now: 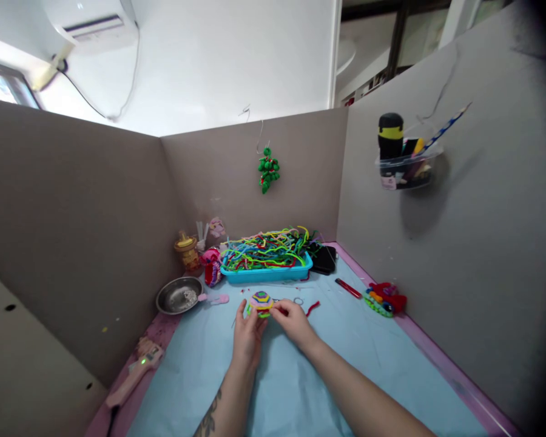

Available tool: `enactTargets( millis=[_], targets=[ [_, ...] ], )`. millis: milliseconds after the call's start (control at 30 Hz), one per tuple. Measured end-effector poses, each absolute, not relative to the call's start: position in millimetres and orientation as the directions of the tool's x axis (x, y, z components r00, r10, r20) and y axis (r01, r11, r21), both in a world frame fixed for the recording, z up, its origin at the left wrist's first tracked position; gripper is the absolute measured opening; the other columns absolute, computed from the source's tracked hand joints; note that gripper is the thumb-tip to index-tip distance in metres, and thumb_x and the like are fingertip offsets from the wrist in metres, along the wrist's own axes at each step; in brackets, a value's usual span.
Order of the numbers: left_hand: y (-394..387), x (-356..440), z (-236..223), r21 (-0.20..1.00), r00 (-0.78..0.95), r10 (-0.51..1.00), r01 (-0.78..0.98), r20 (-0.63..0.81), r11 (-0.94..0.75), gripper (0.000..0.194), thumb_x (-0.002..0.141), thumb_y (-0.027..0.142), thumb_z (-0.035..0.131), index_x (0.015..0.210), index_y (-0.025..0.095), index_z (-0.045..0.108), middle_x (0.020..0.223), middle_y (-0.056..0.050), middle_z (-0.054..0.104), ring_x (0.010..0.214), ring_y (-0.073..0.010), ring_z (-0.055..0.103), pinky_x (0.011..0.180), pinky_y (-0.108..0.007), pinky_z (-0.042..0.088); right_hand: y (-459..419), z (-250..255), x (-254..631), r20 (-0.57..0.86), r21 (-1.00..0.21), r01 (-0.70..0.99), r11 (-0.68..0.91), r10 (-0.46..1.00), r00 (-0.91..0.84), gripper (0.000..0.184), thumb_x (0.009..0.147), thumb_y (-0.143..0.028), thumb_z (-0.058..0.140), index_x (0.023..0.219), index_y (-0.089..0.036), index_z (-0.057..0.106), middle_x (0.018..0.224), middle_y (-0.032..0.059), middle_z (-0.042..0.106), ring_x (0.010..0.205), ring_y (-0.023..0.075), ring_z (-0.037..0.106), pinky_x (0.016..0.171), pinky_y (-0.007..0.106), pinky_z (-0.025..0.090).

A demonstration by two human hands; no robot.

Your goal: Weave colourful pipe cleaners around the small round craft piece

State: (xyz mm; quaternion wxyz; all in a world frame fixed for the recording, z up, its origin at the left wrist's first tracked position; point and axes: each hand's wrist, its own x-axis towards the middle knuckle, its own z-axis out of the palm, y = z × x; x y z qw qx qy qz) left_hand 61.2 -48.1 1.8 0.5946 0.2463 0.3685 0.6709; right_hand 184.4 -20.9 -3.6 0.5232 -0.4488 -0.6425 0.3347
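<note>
The left hand (pixel 248 334) held a small striped chenille-stem dome (pixel 261 300), thumb on one side and fingers on the other. The right hand (pixel 293 320) had its thumb and fingertips narrowed to a pinch at the dome's right edge; whether they also held a loose strand was too small to tell. Just right of the right hand lay a short red stem (pixel 313 308); farther right were a slim red tool (pixel 348 288) and a colorful chenille bundle (pixel 384 300). Beyond both hands stood a turquoise tray (pixel 266 275) heaped with chenille stems (pixel 266 249). Left of the left hand sat a metal bowl (pixel 170 296); nearer the person, a glue gun (pixel 134 376) showed a green light.
</note>
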Motion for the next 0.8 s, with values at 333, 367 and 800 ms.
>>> enactTargets(
  millis=[333, 367, 800],
  targets=[
    [-50.5, 67.0, 0.3, 0.939, -0.247, 0.959, -0.276, 0.137, -0.205, 0.087, 0.068, 0.029, 0.070, 0.139, 0.017, 0.021, 0.072, -0.001, 0.065, 0.073, -0.0166, 0.064, 0.077, -0.031, 0.047, -22.6, -8.7, 177.4, 0.462, -0.841, 0.287, 0.458, 0.885, -0.057, 0.021, 0.084, -0.025, 0.048, 0.068, -0.017, 0.060, 0.069, 0.0023, 0.057, 0.069, 0.0169, 0.054, 0.063, 0.026, 0.039],
    [-50.5, 67.0, 0.6, 0.942, -0.251, 0.958, -0.265, 0.140, -0.208, 0.086, 0.068, 0.030, 0.070, 0.139, 0.017, 0.022, 0.072, -0.001, 0.064, 0.073, -0.0165, 0.064, 0.077, -0.031, 0.047, -23.2, -8.2, 177.5, 0.469, -0.836, 0.292, 0.465, 0.881, -0.063, 0.021, 0.084, -0.023, 0.048, 0.068, -0.017, 0.060, 0.069, 0.0023, 0.057, 0.070, 0.0169, 0.054, 0.064, 0.026, 0.039],
    [-47.4, 65.6, -0.9, 0.922, -0.232, 0.968, -0.346, 0.097, -0.176, 0.083, 0.068, 0.027, 0.070, 0.137, 0.017, 0.024, 0.070, -0.001, 0.066, 0.072, -0.0153, 0.065, 0.075, -0.029, 0.046, -24.7, -9.4, 176.4, 0.352, -0.925, 0.153, 0.349, 0.936, -0.004, 0.012, 0.076, -0.026, 0.056, 0.068, -0.020, 0.050, 0.062, -0.0020, 0.053, 0.059, 0.0145, 0.049, 0.056, 0.025, 0.037]
  ],
)
